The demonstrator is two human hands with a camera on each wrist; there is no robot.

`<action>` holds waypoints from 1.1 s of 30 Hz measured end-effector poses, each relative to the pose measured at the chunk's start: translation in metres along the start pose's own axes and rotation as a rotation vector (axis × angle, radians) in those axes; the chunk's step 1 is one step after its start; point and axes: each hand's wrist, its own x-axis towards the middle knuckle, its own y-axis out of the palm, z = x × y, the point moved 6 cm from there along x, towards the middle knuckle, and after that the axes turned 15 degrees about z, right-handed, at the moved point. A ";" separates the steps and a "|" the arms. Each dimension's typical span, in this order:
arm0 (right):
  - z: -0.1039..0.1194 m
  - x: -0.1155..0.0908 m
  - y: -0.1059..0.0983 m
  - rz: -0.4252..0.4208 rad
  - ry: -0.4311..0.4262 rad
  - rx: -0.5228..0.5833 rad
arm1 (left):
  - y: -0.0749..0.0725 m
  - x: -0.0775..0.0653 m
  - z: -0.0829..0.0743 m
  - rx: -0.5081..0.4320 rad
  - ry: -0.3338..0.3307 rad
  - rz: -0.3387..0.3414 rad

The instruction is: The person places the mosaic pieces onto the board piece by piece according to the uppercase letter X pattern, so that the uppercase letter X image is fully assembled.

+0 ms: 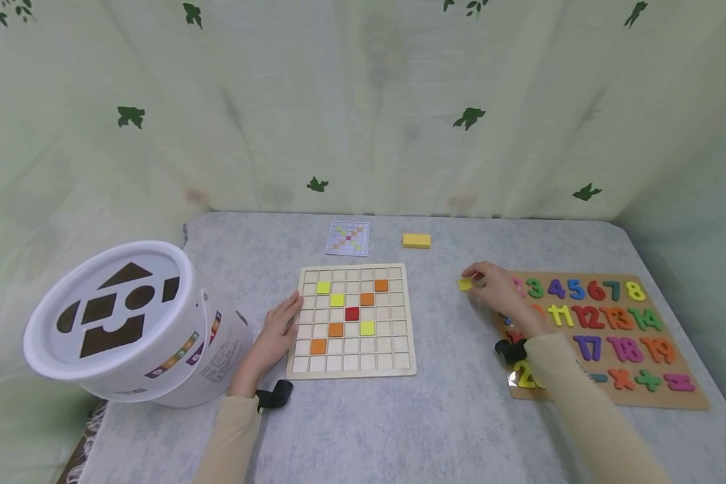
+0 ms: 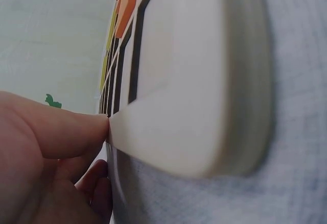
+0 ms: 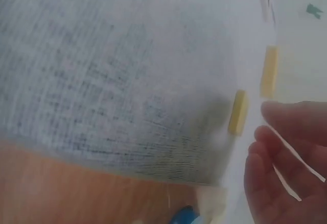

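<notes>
The wooden grid board lies flat, with yellow, orange and one red tile set in its squares. My left hand rests against the board's left edge, fingers extended along it. In the left wrist view, a fingertip of the left hand touches the board's rim. On the right, my right hand reaches over the table at a small yellow tile. In the right wrist view, a narrow gap shows between the relaxed fingers of the right hand and the yellow tile.
A pattern card and a yellow block lie behind the board. The right forearm crosses a number puzzle board with coloured numerals. At the left stands a white bucket whose lid has shaped holes. Pale curtains surround the table.
</notes>
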 end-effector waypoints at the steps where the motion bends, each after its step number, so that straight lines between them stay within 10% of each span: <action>1: -0.002 0.001 0.000 0.009 0.012 -0.011 | 0.000 0.000 0.000 -0.001 -0.004 0.000; 12: 0.001 0.013 0.014 0.035 0.021 -0.141 | 0.002 0.003 0.000 -0.006 -0.013 0.007; 33: 0.112 -0.011 0.117 0.255 -0.414 -0.172 | 0.002 0.004 0.005 -0.046 -0.023 0.004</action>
